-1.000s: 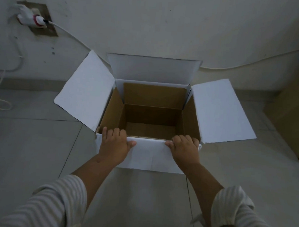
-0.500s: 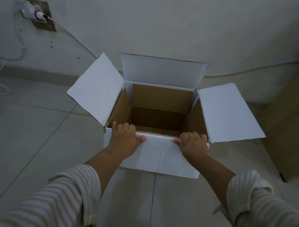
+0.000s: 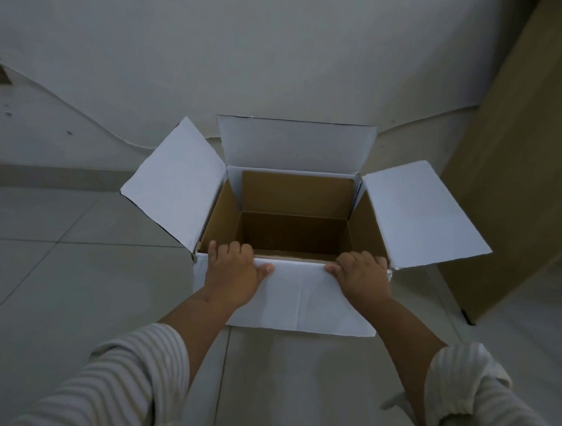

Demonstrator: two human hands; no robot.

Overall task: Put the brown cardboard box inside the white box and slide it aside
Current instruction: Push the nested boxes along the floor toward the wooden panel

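The white box [image 3: 301, 297] stands on the tiled floor with its flaps spread open. The brown cardboard box [image 3: 296, 194] sits inside it, open at the top, its brown walls lining the white ones. My left hand [image 3: 232, 272] grips the near rim at the left, fingers hooked over the edge and thumb on the white front face. My right hand [image 3: 362, 277] grips the same rim at the right in the same way. Both sleeves are striped.
A tall brown cardboard panel [image 3: 516, 178] leans against the wall just right of the box, close to its right flap. A white cable [image 3: 93, 121] runs along the wall at the left. Grey floor tiles [image 3: 61, 283] spread to the left and front.
The box, held in both hands, has shifted rightward across the floor toward the brown panel. The wall socket at the left has slid almost out of view.
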